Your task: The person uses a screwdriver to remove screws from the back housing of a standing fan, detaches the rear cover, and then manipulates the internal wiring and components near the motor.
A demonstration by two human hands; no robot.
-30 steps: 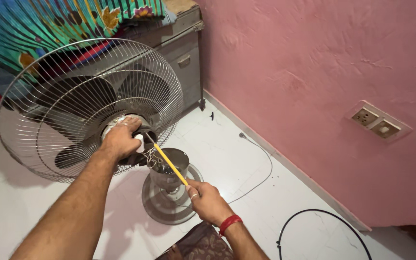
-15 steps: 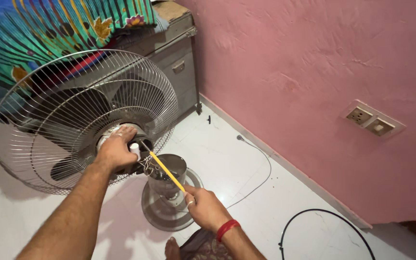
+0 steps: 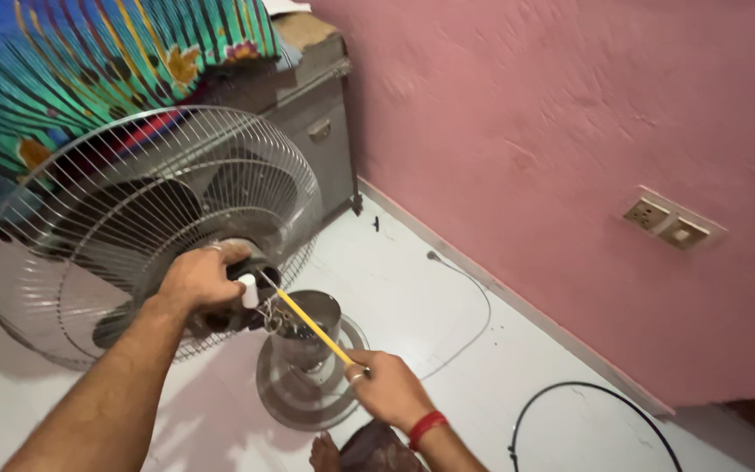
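Note:
A table fan with a round wire guard (image 3: 133, 218) leans on the white floor, its dark motor housing (image 3: 251, 271) facing me. My left hand (image 3: 198, 278) grips the back of that motor housing. My right hand (image 3: 386, 389), with a red band at the wrist, holds a thin yellow-handled screwdriver (image 3: 312, 325) whose tip points into the wiring at the motor's rear. Below sits the fan's round metal base (image 3: 308, 385) with a short metal column.
A pink wall (image 3: 570, 157) with a wall socket plate (image 3: 670, 223) runs along the right. A grey metal cabinet (image 3: 312, 131) stands behind the fan, with colourful striped cloth (image 3: 89, 61) at the left. A grey cord (image 3: 474, 297) and a black hoop (image 3: 596, 419) lie on the floor.
The view has shifted a little, so the fan sits lower and more to the left. My right hand has moved slightly lower; both hands keep their grips.

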